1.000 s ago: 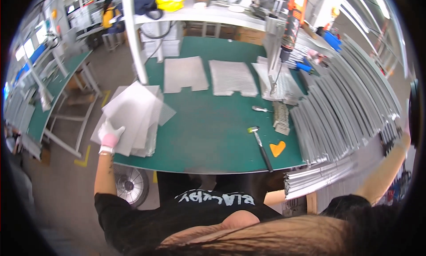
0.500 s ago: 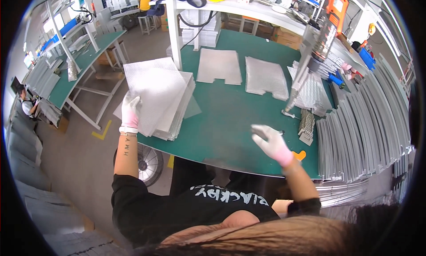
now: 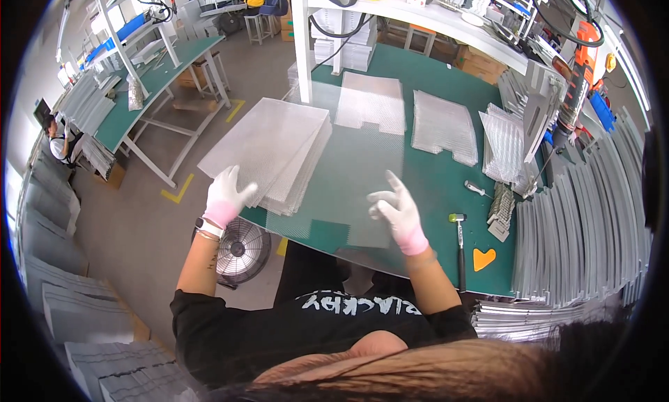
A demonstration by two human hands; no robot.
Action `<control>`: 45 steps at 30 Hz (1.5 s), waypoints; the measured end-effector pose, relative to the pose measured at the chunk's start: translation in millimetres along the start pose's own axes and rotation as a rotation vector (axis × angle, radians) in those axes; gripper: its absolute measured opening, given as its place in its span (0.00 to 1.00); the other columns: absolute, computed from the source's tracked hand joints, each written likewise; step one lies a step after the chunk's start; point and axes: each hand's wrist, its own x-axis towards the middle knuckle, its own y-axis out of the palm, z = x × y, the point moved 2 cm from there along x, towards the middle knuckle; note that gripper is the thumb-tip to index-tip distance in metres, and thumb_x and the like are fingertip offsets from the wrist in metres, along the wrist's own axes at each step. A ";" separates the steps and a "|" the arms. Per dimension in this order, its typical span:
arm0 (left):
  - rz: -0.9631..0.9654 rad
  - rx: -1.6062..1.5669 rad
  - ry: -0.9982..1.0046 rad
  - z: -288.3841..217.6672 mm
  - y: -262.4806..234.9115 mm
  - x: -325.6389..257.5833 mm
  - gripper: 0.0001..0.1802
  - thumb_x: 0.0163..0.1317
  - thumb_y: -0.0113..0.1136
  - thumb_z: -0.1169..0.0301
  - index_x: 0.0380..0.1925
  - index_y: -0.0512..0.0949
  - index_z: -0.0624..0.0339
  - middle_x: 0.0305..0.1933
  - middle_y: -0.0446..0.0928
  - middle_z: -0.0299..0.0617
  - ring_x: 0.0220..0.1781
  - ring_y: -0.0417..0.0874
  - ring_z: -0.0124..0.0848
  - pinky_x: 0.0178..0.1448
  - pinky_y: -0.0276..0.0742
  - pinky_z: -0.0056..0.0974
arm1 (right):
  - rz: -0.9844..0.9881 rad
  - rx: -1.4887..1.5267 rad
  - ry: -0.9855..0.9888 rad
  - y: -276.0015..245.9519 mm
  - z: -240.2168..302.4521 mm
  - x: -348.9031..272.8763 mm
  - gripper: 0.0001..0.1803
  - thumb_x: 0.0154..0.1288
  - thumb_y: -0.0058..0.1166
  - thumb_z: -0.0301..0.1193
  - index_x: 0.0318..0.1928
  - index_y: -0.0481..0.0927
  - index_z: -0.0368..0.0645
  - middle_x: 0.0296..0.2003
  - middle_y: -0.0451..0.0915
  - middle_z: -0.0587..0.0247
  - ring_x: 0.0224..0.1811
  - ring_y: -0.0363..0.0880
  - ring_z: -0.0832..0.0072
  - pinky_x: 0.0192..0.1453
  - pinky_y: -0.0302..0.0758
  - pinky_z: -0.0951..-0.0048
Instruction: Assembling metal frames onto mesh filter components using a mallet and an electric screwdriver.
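Note:
A thin translucent mesh sheet (image 3: 348,172) lies across the middle of the green table (image 3: 432,182), reaching its front edge. Left of it, a stack of silvery mesh sheets (image 3: 268,133) is fanned out at the table's corner. My left hand (image 3: 228,196), in a white glove with a pink cuff, is at the stack's near edge, thumb and fingers apart. Above the right side of the thin sheet is my right hand (image 3: 397,214), gloved alike, its fingers spread and holding nothing. Two notched mesh piles (image 3: 369,99) (image 3: 446,126) lie farther back.
A mallet (image 3: 460,245), an orange heart-shaped piece (image 3: 484,260) and a screwdriver (image 3: 474,187) lie at the right. Above them hangs an orange power tool (image 3: 585,60). Long grey strips (image 3: 585,221) stand densely along the right edge. A fan (image 3: 240,248) is below the table.
The thin mesh sheet now stretches across the table middle. My left hand no longer holds up the stack's top sheet. My right hand has moved left, and the view has shifted.

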 end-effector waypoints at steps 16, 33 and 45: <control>0.261 -0.125 -0.067 -6.9 -69.7 29.3 0.47 0.47 0.72 0.45 0.57 0.74 0.73 0.58 0.76 0.62 0.62 0.77 0.51 0.66 0.72 0.42 | -0.445 0.189 -0.108 -112.1 1.3 -127.1 0.43 0.61 0.65 0.30 0.71 0.55 0.37 0.44 0.78 0.55 0.30 0.79 0.77 0.35 0.78 0.75; 0.226 -0.704 0.759 -319.1 89.4 -101.4 0.30 0.66 0.53 0.48 0.45 0.75 0.69 0.49 0.79 0.58 0.48 0.82 0.51 0.53 0.78 0.46 | -0.252 0.584 -0.200 -135.3 3.8 -124.1 0.40 0.64 0.58 0.27 0.73 0.54 0.44 0.37 0.73 0.68 0.29 0.70 0.81 0.35 0.69 0.77; 0.523 -1.361 -0.070 -238.7 73.1 -21.4 0.39 0.63 0.60 0.68 0.70 0.54 0.70 0.49 0.80 0.51 0.45 0.82 0.38 0.50 0.78 0.40 | -0.554 -0.437 0.135 -114.4 -45.5 -107.1 0.43 0.64 0.53 0.24 0.74 0.45 0.32 0.35 0.82 0.60 0.32 0.80 0.80 0.39 0.78 0.79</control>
